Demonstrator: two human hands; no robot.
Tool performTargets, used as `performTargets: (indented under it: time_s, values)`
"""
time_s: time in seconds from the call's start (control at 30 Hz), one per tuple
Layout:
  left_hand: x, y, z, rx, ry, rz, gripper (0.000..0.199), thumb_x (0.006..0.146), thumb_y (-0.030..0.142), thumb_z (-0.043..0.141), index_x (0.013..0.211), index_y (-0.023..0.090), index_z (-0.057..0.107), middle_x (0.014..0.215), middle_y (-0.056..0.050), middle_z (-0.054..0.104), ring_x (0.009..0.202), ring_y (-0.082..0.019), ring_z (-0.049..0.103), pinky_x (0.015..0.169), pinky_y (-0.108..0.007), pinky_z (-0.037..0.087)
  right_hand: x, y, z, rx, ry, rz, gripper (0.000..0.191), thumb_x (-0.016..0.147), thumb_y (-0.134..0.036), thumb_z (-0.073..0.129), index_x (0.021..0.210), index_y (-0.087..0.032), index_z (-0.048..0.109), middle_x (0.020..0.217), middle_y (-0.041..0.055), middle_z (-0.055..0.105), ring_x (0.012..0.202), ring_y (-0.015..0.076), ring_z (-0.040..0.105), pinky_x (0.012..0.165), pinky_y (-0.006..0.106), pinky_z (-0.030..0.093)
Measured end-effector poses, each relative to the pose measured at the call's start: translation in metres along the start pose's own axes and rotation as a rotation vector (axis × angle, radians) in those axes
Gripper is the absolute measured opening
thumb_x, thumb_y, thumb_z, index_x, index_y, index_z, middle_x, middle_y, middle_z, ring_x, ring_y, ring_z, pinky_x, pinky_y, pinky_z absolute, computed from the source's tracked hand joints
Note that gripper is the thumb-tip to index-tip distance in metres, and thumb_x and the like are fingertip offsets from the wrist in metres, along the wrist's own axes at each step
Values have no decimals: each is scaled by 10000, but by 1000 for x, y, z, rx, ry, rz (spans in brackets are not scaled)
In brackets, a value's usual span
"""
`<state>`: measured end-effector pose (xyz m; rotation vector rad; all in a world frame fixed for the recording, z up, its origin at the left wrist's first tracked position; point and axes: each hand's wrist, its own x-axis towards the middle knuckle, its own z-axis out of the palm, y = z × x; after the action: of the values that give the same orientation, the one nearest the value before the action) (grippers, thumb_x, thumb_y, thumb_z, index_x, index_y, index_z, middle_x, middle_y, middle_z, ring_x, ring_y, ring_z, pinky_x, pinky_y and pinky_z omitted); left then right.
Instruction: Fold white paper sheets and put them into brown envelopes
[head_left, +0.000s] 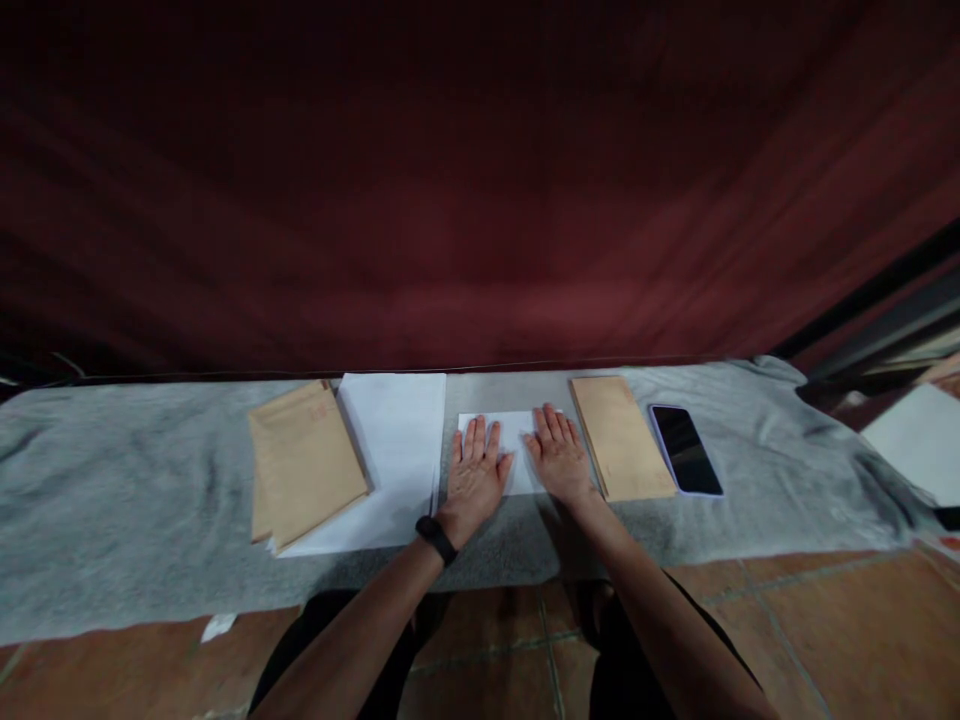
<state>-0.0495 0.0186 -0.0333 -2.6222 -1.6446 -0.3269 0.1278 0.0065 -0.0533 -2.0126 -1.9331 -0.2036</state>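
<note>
A white sheet of paper (pixel 519 455), smaller than the sheets at its left and perhaps folded, lies on the grey cloth in front of me. My left hand (pixel 477 475) rests flat on its left part, fingers stretched out. On its right part my right hand (pixel 559 455) lies flat too, fingers extended toward the far edge. Left of my hands is a stack of white paper (pixel 401 440), with several brown envelopes (pixel 309 460) overlapping its left side. Close to the right of my right hand lies another stack of brown envelopes (pixel 622 440).
A phone with a light purple case (pixel 686 450) lies beyond the right envelopes. The grey cloth (pixel 150 500) covers a long, low surface against a dark red curtain (pixel 480 200). A white scrap (pixel 219 627) is on the tiled floor. At the far right a white sheet (pixel 919 440) shows near another person's hand.
</note>
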Motion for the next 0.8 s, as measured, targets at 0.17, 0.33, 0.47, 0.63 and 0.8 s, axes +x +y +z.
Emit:
performTargets:
  time_s: [0.17, 0.33, 0.47, 0.63, 0.8]
  values:
    - [-1, 2, -1, 2, 18, 3, 613, 1023, 431, 378, 1550, 120, 350, 1623, -185, 279, 1517, -309, 251, 1234, -521, 202, -6, -1, -2, 25, 40, 54, 632, 1049, -441, 308, 1513, -20, 387, 1550, 235, 408, 1448, 329, 377, 1173, 500, 296]
    - [-3, 1, -3, -17, 23, 40, 593, 1017, 403, 392, 1551, 148, 352, 1641, -142, 262, 1530, -301, 210, 1244, -518, 182, -17, -16, -13, 100, -35, -84, 586, 1060, -398, 282, 1551, -85, 338, 1611, 161, 331, 1500, 269, 292, 1211, 468, 255]
    - [-5, 1, -4, -42, 3, 125, 548, 1022, 331, 379, 1551, 190, 356, 1656, -83, 245, 1541, -273, 174, 1257, -486, 163, -26, -20, -17, 108, -116, -175, 521, 1067, -381, 287, 1534, -178, 402, 1611, 106, 352, 1495, 243, 306, 1218, 445, 241]
    - [-7, -1, -4, -48, -20, 162, 541, 1037, 382, 355, 1556, 229, 347, 1650, -72, 271, 1535, -278, 201, 1253, -525, 152, -30, -12, -17, 56, -109, -137, 534, 1060, -406, 321, 1539, -180, 393, 1624, 115, 322, 1487, 273, 322, 1206, 458, 254]
    - [-10, -5, -7, -61, -40, 213, 601, 1025, 508, 352, 1559, 231, 339, 1647, -82, 282, 1533, -290, 204, 1246, -547, 151, -31, -9, -15, 10, -92, -125, 546, 1057, -415, 329, 1544, -172, 381, 1629, 135, 302, 1482, 285, 330, 1194, 463, 267]
